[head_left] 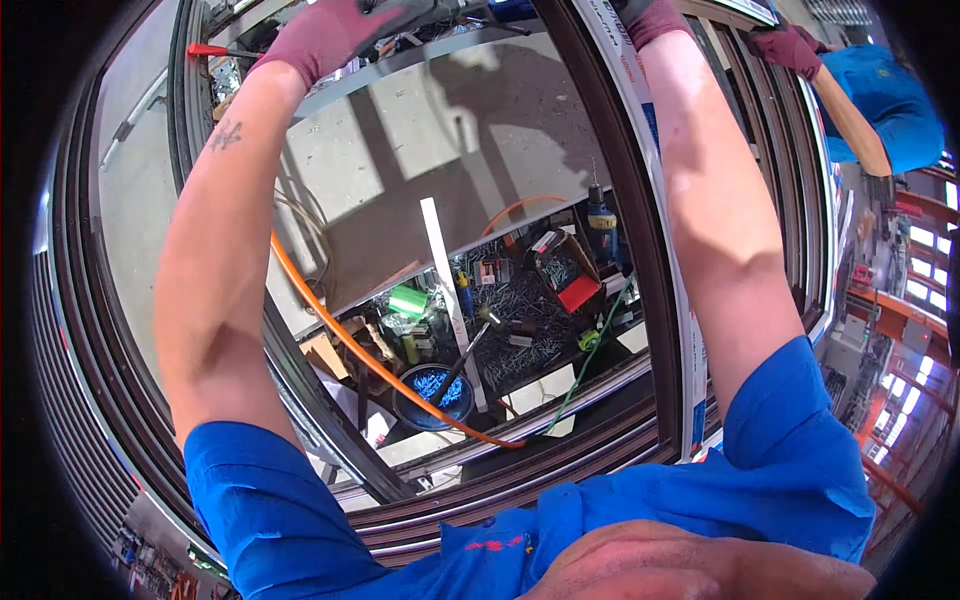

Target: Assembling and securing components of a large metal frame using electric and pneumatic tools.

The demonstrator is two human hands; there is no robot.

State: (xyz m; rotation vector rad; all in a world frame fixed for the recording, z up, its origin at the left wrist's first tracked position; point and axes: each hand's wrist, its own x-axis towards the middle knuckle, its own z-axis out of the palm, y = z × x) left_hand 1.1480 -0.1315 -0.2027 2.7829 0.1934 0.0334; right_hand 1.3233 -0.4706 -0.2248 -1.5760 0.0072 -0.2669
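Both my hands wear maroon gloves with dark grey fingers, and the top edge of the picture cuts them off. My left hand (325, 38) is over the far side of a dark window-like frame (612, 110), its visible fingers stretched out and apart. A red-handled tool (208, 50) lies beside my left wrist, on the frame's left bar. My right hand (655, 20) is at the far end of the frame's right bar, and its fingers are hidden. Printed protective film (640, 120) runs along that bar, under my right forearm.
Through the frame show loose screws (515, 350), a bowl of screws (437, 392), a cordless drill (602, 220), an open box (575, 278) and a white strip (440, 255). An orange hose (345, 340) crosses the opening. A person in blue (870, 105) works at right.
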